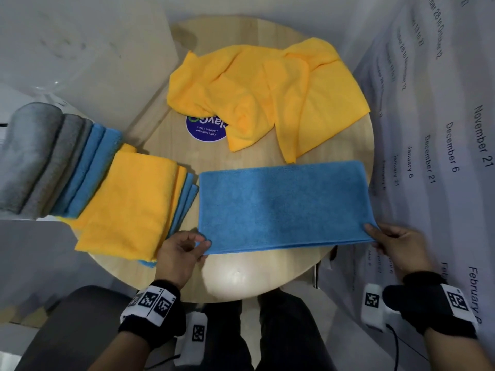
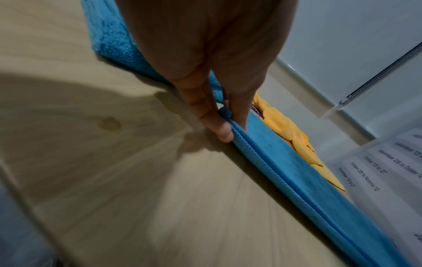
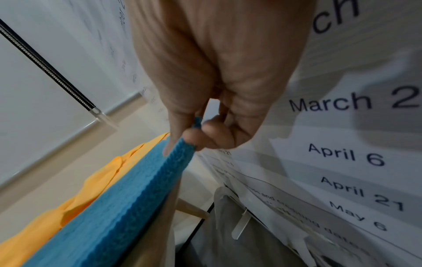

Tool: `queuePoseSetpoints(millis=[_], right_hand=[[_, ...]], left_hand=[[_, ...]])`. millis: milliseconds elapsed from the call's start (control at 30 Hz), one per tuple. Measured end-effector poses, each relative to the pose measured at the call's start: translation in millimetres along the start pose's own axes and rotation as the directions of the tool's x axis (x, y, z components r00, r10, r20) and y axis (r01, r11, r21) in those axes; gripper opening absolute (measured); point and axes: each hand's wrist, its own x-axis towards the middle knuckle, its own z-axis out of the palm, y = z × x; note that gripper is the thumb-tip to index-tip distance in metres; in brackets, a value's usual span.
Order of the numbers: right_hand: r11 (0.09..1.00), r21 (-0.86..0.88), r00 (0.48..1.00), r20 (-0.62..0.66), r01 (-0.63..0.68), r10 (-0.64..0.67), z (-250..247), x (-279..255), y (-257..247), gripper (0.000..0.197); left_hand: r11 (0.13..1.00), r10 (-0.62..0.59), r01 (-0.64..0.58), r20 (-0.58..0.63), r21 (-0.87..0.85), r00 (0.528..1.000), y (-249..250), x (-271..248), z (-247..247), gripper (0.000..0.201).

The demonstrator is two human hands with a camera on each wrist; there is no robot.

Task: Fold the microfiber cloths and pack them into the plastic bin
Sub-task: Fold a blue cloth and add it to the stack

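A blue microfiber cloth (image 1: 281,204), folded once into a long rectangle, lies on the round wooden table (image 1: 241,279). My left hand (image 1: 203,243) pinches its near left corner; in the left wrist view the left hand (image 2: 228,126) holds both layers of the blue cloth (image 2: 297,171). My right hand (image 1: 371,232) pinches the near right corner, which the right wrist view shows gripped by the right hand (image 3: 194,133) on the blue cloth (image 3: 128,204). Loose yellow cloths (image 1: 267,92) lie crumpled at the table's far side. The plastic bin is not clearly visible.
A row of folded cloths, grey (image 1: 34,156), blue (image 1: 88,170) and yellow (image 1: 128,202), lies at the left over the table edge. A round blue sticker (image 1: 205,129) shows near the table's middle. A printed date sheet (image 1: 442,156) hangs close on the right.
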Motion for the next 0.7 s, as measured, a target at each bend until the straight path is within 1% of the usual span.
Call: queuePoseSetpoints(millis=[67,100,267,367,400,433,467,500,533,567,600,633,667,700], right_hand=[[1.000,-0.018,1.000,-0.018,0.010,-0.010,2,-1,1,0.030],[1.000,-0.020,1.000,-0.021,0.016,-0.017,2,-2,2,0.030],[1.000,-0.018,0.999,-0.036,0.006,-0.007,-1,-4,7,0.029],[0.997,-0.081,0.999,-0.043,0.004,-0.008,-2,-7,10,0.029],[0.994,-0.109,0.999,-0.049,-0.007,0.001,-2,-8,12,0.031],[0.990,-0.140,0.999,-0.053,-0.014,0.006,-1,-11,11,0.035],[0.982,-0.187,0.999,-0.054,-0.010,0.000,-1,-13,9,0.040],[0.965,-0.264,0.999,-0.046,0.004,-0.017,1,-16,5,0.047],[0.917,-0.399,0.998,-0.036,0.027,-0.045,3,-19,-1,0.052],[0.828,-0.557,0.996,-0.023,0.062,-0.091,7,-22,-8,0.056],[0.729,-0.673,0.985,-0.006,0.124,-0.173,14,-25,-15,0.055],[0.671,-0.706,0.956,0.031,0.227,-0.291,24,-29,-20,0.052],[0.650,-0.680,0.913,0.073,0.341,-0.402,38,-34,-25,0.050],[0.634,-0.640,0.871,0.119,0.434,-0.477,56,-39,-29,0.051]], left_hand=[[0.998,-0.054,0.053,-0.020,-0.045,0.998,-3,0,-1,0.011],[0.997,-0.062,0.061,-0.023,-0.051,0.998,-4,0,-1,0.012],[0.998,-0.056,0.056,0.003,0.015,0.998,-14,3,-3,0.015],[0.997,-0.012,0.010,0.026,0.078,1.000,-18,1,-5,0.017],[0.995,0.012,-0.015,0.038,0.099,0.999,-18,0,-6,0.017],[0.986,0.064,-0.071,0.051,0.150,0.997,-18,-3,-7,0.017],[0.948,0.164,-0.174,0.060,0.268,0.985,-18,-6,-10,0.016],[0.845,0.304,-0.312,0.092,0.434,0.948,-16,-9,-13,0.018],[0.692,0.423,-0.424,0.148,0.583,0.894,-14,-11,-14,0.023],[0.556,0.498,-0.474,0.183,0.683,0.848,-12,-13,-13,0.030],[0.476,0.541,-0.485,0.190,0.734,0.819,-7,-15,-10,0.034],[0.429,0.588,-0.497,0.185,0.754,0.787,-2,-14,-2,0.035],[0.398,0.633,-0.529,0.194,0.749,0.750,7,-13,8,0.032],[0.384,0.656,-0.577,0.226,0.721,0.720,14,-9,20,0.029]])
